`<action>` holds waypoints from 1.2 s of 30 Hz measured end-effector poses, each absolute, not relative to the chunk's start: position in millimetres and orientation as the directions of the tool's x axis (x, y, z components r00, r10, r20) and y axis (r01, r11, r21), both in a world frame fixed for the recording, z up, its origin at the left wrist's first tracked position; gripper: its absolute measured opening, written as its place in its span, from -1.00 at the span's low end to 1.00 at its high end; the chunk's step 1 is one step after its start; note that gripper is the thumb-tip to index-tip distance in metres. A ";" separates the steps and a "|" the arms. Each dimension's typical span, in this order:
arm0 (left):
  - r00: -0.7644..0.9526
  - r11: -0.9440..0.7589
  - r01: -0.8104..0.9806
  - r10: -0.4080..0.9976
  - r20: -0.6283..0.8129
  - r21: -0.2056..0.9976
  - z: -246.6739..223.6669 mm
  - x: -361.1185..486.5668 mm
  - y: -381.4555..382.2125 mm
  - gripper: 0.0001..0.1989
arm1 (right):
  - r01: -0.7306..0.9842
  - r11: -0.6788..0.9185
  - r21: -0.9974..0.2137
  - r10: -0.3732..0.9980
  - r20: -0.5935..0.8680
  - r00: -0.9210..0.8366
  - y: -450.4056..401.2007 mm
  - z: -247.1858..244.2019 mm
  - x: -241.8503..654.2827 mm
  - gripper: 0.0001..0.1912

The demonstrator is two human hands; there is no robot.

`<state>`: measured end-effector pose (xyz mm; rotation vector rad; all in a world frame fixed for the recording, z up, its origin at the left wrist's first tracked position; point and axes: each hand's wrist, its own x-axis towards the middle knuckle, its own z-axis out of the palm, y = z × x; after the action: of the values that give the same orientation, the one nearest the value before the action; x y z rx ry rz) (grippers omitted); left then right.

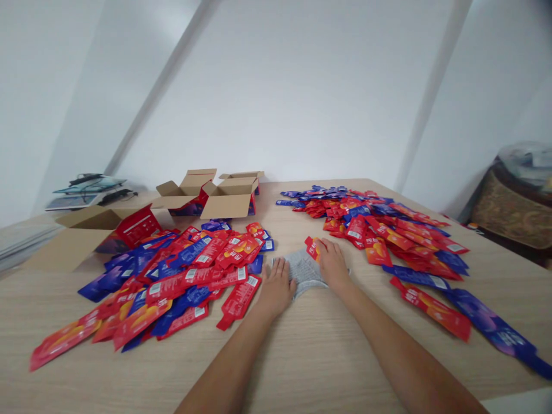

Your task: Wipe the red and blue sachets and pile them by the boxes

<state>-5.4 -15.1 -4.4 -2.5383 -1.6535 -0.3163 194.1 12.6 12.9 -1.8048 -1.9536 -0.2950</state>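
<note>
My left hand (277, 286) lies flat with fingers stretched out on the left edge of a grey cloth (302, 270) on the table. A small red pouch with orange fruit printed on it (312, 248) is gripped in my right hand (333, 265), which rests at the cloth's right side. Left of my left hand spreads a heap of red and blue pouches (207, 253); one red pouch (240, 301) lies closest to it. Another large heap of red and blue pouches (379, 224) lies beyond my right hand, to the right.
Several open cardboard boxes (233, 198) stand at the back left; one box (81, 236) adjoins the left heap. A stack of papers and cables (88, 190) sits at the far left. Loose blue pouches (491, 325) reach toward the right edge. A brown patterned bag (511, 207) is beyond the table.
</note>
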 end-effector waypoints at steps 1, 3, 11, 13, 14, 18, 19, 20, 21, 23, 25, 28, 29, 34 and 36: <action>0.399 -0.419 0.907 0.885 0.241 0.036 -3.6 -4.4 -16.2 -0.46 | 0.976 0.154 -0.156 0.861 0.506 -0.055 9.9 17.4 190.6 -0.41; 0.427 -0.451 0.891 0.867 0.256 0.042 -1.3 -1.3 -19.6 -0.47 | 0.951 0.258 -0.168 0.824 0.553 -0.126 3.3 27.1 180.1 -0.43; 0.394 -0.406 0.913 0.900 0.185 0.029 -2.0 7.4 -25.0 -0.38 | 0.837 0.460 -0.295 0.856 0.397 -0.330 -13.4 29.3 152.2 -0.52; 0.395 -0.406 0.913 0.901 0.177 0.029 -3.0 7.1 -23.6 -0.37 | 0.875 0.425 -0.233 0.896 0.245 -0.369 -13.2 24.1 153.9 -0.51; 0.396 -0.406 0.913 0.902 0.175 0.029 -3.4 7.0 -22.9 -0.37 | 0.891 0.408 -0.198 0.909 0.179 -0.376 -13.5 23.3 154.5 -0.50; 0.382 -0.390 0.921 0.910 0.162 0.018 -3.9 7.4 -21.2 -0.38 | 0.919 0.382 -0.097 0.924 0.062 -0.378 -22.3 37.5 152.4 -0.51; 0.380 -0.387 0.922 0.911 0.160 0.019 -3.8 7.5 -21.1 -0.38 | 0.926 0.370 -0.077 0.929 0.040 -0.368 -26.3 44.1 151.2 -0.55; 0.379 -0.387 0.922 0.912 0.160 0.021 -3.7 7.6 -21.0 -0.38 | 0.936 0.349 -0.055 0.937 0.010 -0.349 -30.6 50.6 150.0 -0.59; 0.380 -0.388 0.921 0.911 0.162 0.023 -3.6 7.6 -21.1 -0.38 | 0.945 0.325 -0.033 0.945 -0.022 -0.326 -34.8 56.5 148.9 -0.63; 0.381 -0.390 0.921 0.910 0.165 0.023 -3.1 7.5 -21.4 -0.39 | 0.957 0.289 0.000 0.955 -0.072 -0.288 -41.6 64.3 147.2 -0.67; 0.379 -0.387 0.922 0.911 0.163 0.020 -2.3 7.2 -21.8 -0.39 | 0.959 0.282 0.014 0.957 -0.076 -0.280 -44.2 65.7 146.9 -0.68; 0.381 -0.390 0.920 0.911 0.161 0.031 -1.1 6.4 -22.3 -0.38 | 0.968 0.251 -0.005 0.968 0.005 -0.251 -39.2 60.3 152.6 -0.63; 0.381 -0.392 0.919 0.911 0.159 0.039 -0.8 6.0 -22.4 -0.37 | 0.975 0.222 -0.023 0.974 0.042 -0.221 -35.5 57.8 156.8 -0.59; 0.388 -0.400 0.915 0.910 0.147 0.061 -0.6 5.0 -22.1 -0.37 | 0.941 0.144 -0.307 0.953 0.298 -0.049 -8.1 45.0 187.3 -0.42; 0.393 -0.406 0.912 0.908 0.147 0.068 -0.6 5.2 -21.7 -0.37 | 0.842 0.184 -0.507 0.918 0.395 0.037 3.9 36.9 195.1 -0.41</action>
<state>5.2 -21.7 -0.6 -2.6021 -1.6993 -0.2502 195.1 3.9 36.9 -1.6583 -1.8024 0.1464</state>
